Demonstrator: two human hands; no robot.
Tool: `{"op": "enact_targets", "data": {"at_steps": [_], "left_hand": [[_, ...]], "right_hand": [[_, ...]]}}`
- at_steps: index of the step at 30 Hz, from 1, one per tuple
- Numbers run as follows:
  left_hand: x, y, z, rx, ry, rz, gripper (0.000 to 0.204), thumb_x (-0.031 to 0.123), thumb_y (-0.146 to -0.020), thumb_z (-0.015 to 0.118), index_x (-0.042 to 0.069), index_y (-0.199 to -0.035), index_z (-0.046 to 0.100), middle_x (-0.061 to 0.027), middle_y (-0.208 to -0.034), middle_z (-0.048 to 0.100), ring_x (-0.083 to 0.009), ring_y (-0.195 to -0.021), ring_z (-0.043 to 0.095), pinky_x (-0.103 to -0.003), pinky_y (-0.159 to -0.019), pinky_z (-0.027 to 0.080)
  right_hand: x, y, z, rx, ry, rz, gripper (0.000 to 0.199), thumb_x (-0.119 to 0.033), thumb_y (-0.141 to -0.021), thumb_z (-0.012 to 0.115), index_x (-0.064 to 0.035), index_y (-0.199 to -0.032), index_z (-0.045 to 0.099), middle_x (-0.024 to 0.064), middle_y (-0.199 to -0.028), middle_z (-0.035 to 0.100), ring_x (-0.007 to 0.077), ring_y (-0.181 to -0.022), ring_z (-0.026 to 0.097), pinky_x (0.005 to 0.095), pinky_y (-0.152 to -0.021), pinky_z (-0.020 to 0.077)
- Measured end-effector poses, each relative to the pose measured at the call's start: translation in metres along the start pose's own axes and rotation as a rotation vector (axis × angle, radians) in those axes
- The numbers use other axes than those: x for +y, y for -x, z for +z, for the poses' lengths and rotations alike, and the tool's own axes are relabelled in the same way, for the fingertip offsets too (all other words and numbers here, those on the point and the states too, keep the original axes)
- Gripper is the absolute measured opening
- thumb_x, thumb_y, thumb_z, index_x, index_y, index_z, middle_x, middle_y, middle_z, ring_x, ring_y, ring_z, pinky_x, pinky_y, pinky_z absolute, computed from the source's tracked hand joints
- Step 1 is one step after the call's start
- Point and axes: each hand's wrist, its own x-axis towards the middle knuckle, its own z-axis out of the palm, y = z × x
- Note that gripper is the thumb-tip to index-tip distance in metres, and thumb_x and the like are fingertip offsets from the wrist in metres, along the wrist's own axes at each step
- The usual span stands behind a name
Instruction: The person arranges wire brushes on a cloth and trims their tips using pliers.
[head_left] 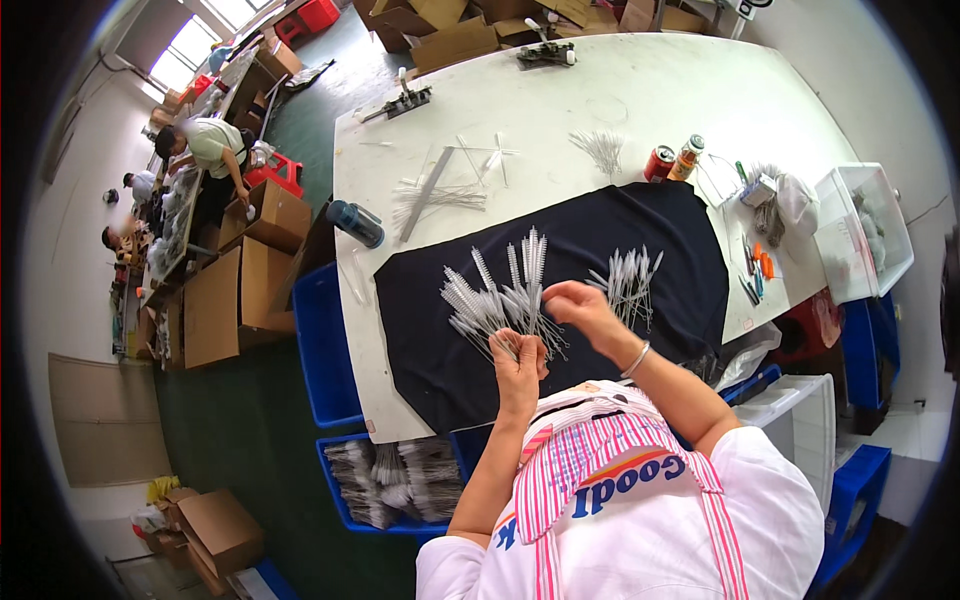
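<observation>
White-bristled wire brushes (465, 300) lie fanned out on a dark cloth (430, 370) in front of me. My left hand (518, 362) is closed at the near end of this bunch, its fingers round the thin wire stems of some brushes. Just right of it, my right hand (582, 308) hovers by the bunch with fingers curled together; whatever they pinch, if anything, is too small to make out. A second group of slimmer white brushes (628, 280) lies on the cloth beyond my right hand.
The white table (540, 110) carries loose wires (440, 197), a blue bottle (356, 224), a red can (659, 163), a drink bottle (686, 158) and hand tools (757, 265). A blue crate (345, 500) of brushes stands at lower left, a white bin (830, 215) at right.
</observation>
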Motion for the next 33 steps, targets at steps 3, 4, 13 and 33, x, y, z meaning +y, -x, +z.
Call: {"op": "enact_targets", "data": {"at_steps": [3, 4, 13, 33], "left_hand": [[0.003, 0.000, 0.005, 0.031, -0.046, 0.027, 0.016, 0.013, -0.091, 0.048, 0.010, -0.098, 0.035, -0.0015, -0.068, 0.049, -0.0043, -0.050, 0.040, -0.017, -0.039, 0.032], [0.003, 0.000, 0.005, 0.046, -0.055, 0.044, 0.016, 0.014, -0.091, 0.048, 0.009, -0.101, 0.036, -0.0009, -0.068, 0.049, -0.0036, -0.050, 0.039, -0.017, -0.039, 0.032], [0.005, 0.001, -0.001, 0.059, -0.050, 0.110, 0.013, 0.013, -0.092, 0.044, 0.008, -0.102, 0.037, -0.0009, -0.069, 0.048, -0.0032, -0.048, 0.038, -0.017, -0.039, 0.031], [0.012, 0.004, 0.000, -0.071, 0.217, -0.084, 0.012, 0.014, -0.092, 0.046, 0.010, -0.101, 0.039, -0.0027, -0.068, 0.048, -0.0056, -0.044, 0.035, -0.020, -0.039, 0.028]], "right_hand": [[-0.008, 0.004, 0.029, -0.030, -0.062, -0.094, 0.012, -0.008, -0.082, 0.060, 0.0012, -0.090, 0.060, -0.0010, -0.080, 0.059, 0.0040, -0.071, 0.052, 0.0189, -0.065, 0.0435], [-0.011, 0.003, 0.031, -0.011, -0.010, -0.116, 0.013, -0.010, -0.083, 0.060, 0.0017, -0.089, 0.060, -0.0012, -0.078, 0.059, 0.0037, -0.071, 0.051, 0.0188, -0.064, 0.0432], [-0.024, 0.000, 0.039, -0.064, -0.323, 0.063, 0.024, -0.024, -0.088, 0.053, -0.0016, -0.093, 0.060, -0.0010, -0.071, 0.057, 0.0051, -0.061, 0.047, 0.0200, -0.056, 0.0395], [-0.010, -0.031, 0.028, -0.178, -0.463, 0.376, 0.021, -0.021, -0.083, 0.062, -0.0068, -0.097, 0.056, -0.0074, -0.062, 0.042, 0.0015, -0.046, 0.034, 0.0163, -0.040, 0.0240]]}}
